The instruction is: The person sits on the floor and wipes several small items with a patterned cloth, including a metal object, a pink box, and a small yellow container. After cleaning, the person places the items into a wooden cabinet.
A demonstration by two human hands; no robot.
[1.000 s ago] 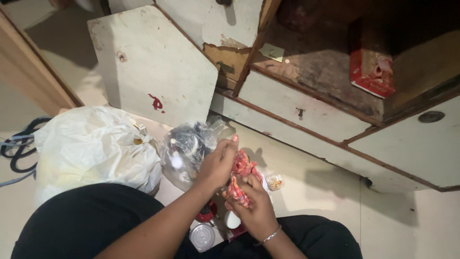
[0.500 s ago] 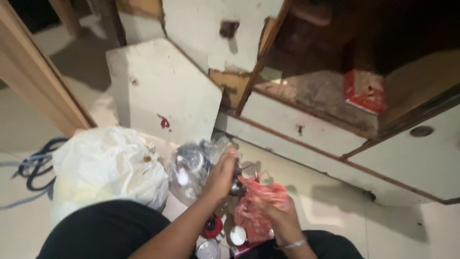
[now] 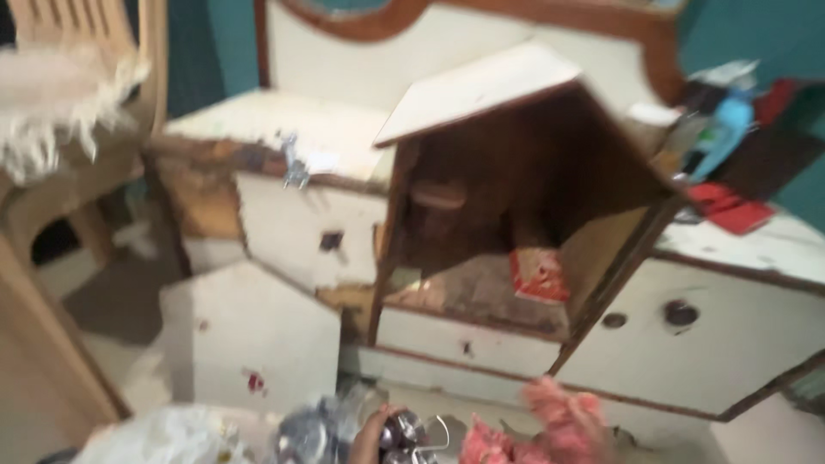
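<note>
Worn white cabinet (image 3: 481, 215) with an open brown compartment fills the blurred head view; a red box (image 3: 540, 273) lies inside it. Below the cabinet, at the bottom edge, the left hand (image 3: 371, 438) grips a shiny dark bundle (image 3: 404, 432); its axis is too blurred to tell. Right of that, a red plastic bag (image 3: 550, 425) hides the right hand, grip unclear.

A packet (image 3: 539, 275) lies inside the open cabinet (image 3: 516, 198). A loose door panel (image 3: 249, 339) leans to its left. Bags (image 3: 172, 434) sit before the panel.
</note>
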